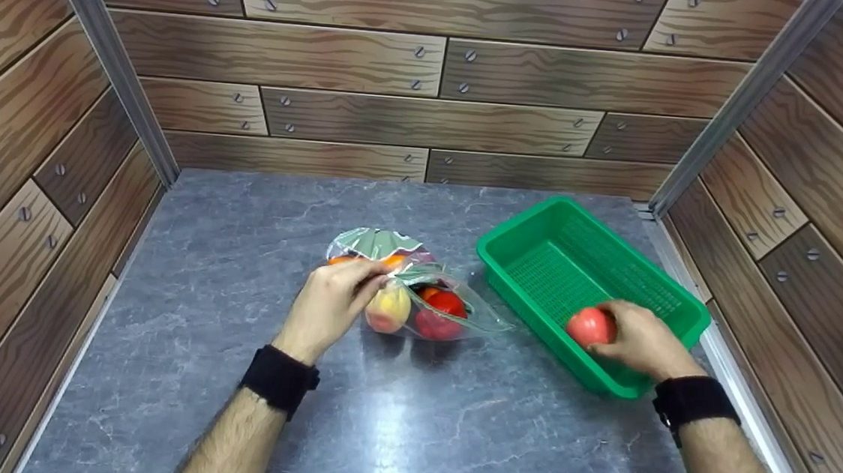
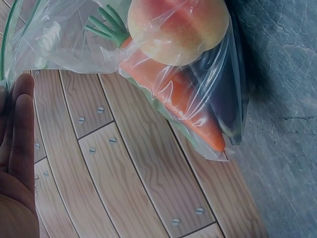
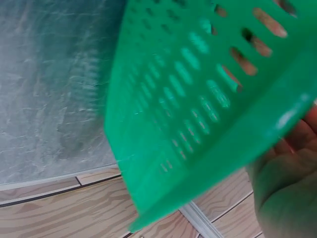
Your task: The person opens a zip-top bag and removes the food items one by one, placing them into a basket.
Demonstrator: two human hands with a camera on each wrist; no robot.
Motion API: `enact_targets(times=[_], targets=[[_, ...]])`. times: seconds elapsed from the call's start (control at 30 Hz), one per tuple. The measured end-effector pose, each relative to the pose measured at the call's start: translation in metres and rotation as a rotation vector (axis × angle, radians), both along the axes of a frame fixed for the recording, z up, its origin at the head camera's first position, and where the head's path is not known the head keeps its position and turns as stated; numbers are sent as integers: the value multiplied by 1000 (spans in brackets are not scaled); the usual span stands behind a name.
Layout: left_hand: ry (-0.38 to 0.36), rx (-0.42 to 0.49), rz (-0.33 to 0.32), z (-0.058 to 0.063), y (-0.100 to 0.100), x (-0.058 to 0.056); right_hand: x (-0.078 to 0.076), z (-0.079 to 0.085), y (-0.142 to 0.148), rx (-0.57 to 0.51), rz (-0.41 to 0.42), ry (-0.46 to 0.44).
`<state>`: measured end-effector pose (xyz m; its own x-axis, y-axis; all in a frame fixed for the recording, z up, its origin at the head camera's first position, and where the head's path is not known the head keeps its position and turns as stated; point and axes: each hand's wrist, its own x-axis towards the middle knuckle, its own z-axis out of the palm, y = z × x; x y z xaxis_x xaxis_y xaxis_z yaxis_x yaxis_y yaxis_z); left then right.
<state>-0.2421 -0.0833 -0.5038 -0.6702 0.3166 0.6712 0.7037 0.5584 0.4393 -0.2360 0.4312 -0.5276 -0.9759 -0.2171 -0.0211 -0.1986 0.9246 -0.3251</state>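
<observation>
Grips the pinkish fruit [image 1: 589, 327] inside the green basket [image 1: 539, 267] with curled right hand [image 1: 639, 340] — right of the clear bag [image 1: 482, 311] pinched in the left hand [image 1: 334, 293]

the left wrist view's top edge crops the peach [image 2: 178, 32], its left edge the left hand [image 2: 17, 163]; in the right wrist view, the blurred green basket [image 3: 233, 148] partly covers the right hand [image 3: 290, 186].

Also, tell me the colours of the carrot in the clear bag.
The carrot is orange with green stems at its top, seen best in the left wrist view.
</observation>
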Motion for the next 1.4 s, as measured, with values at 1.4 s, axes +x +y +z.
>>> enact_targets(times=[1.4], targets=[[-13, 0, -2, -1, 2, 0, 10, 50, -56, -38, 33, 35]])
